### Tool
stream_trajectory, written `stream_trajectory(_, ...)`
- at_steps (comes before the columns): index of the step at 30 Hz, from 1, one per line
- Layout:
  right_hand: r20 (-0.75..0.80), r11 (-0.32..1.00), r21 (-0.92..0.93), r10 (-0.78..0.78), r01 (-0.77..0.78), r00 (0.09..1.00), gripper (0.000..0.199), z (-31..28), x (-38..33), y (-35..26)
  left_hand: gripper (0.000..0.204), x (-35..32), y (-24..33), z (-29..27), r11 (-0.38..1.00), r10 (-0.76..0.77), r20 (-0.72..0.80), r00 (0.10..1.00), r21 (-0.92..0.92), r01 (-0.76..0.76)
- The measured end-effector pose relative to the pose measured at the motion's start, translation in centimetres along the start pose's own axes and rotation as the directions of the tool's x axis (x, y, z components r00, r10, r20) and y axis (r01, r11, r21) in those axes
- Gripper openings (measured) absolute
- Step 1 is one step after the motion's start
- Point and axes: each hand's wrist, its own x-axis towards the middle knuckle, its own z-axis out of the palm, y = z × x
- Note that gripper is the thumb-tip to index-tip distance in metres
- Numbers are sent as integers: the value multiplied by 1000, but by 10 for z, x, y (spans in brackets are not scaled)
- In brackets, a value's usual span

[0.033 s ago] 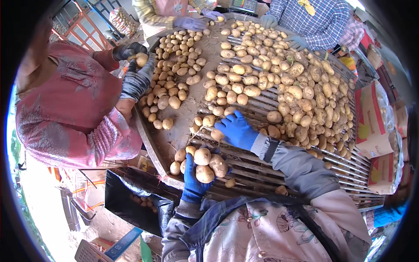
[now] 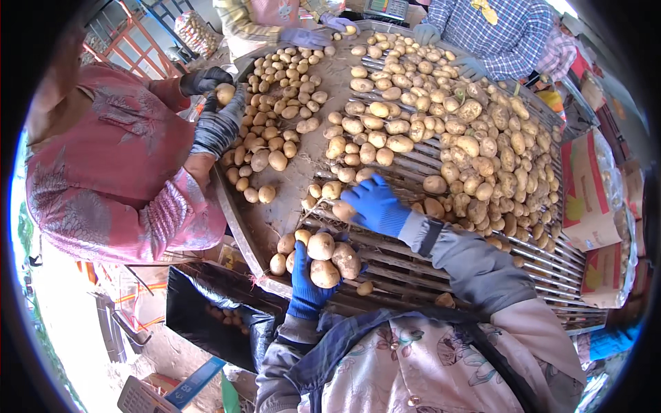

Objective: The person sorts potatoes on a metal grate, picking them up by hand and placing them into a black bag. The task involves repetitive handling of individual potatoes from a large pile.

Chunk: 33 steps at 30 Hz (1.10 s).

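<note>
Nothing had visibly shifted from the picture taken at the same instant, so the sorting stood as it was. The left hand (image 2: 305, 279), in a blue glove, lay cupped and half open against a small cluster of potatoes (image 2: 318, 256) at the near edge of the surface, touching them rather than gripping any one. The right hand (image 2: 375, 204), also blue-gloved, reached further out, fingers curled down over a single potato (image 2: 342, 210); whether it had truly closed on it could not be told. The surface was a slatted sorting table (image 2: 447, 268), its bars bare near the person and heaped with loose potatoes (image 2: 482, 158) toward the far side. A black sack (image 2: 200, 310) hung open below the near corner. A co-worker in a pink patterned top (image 2: 103, 179) stood at the left holding a potato, others worked at the far end, and cardboard boxes (image 2: 592, 199) stood at the right.
</note>
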Motion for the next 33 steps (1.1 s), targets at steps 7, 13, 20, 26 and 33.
stream_trajectory(7,411,-290,891,181,-351,894,32,-46,-23,-10,72,-6,1,2,1000,3,68,998,-16,-2)
stream_trajectory(13,457,-451,815,115,-363,882,43,-40,-37,-21,73,-2,-1,-14,992,81,29,996,98,-83)
stream_trajectory(20,145,86,981,263,-173,954,40,-35,-31,-45,70,-18,12,7,995,74,387,919,-91,-42)
stream_trajectory(26,63,364,926,119,-102,991,32,-55,-11,-78,69,-54,13,11,977,161,462,872,-201,-74)
stream_trajectory(33,55,185,980,100,-73,993,27,-51,-7,-107,73,-109,31,-18,911,366,291,884,-307,-277)
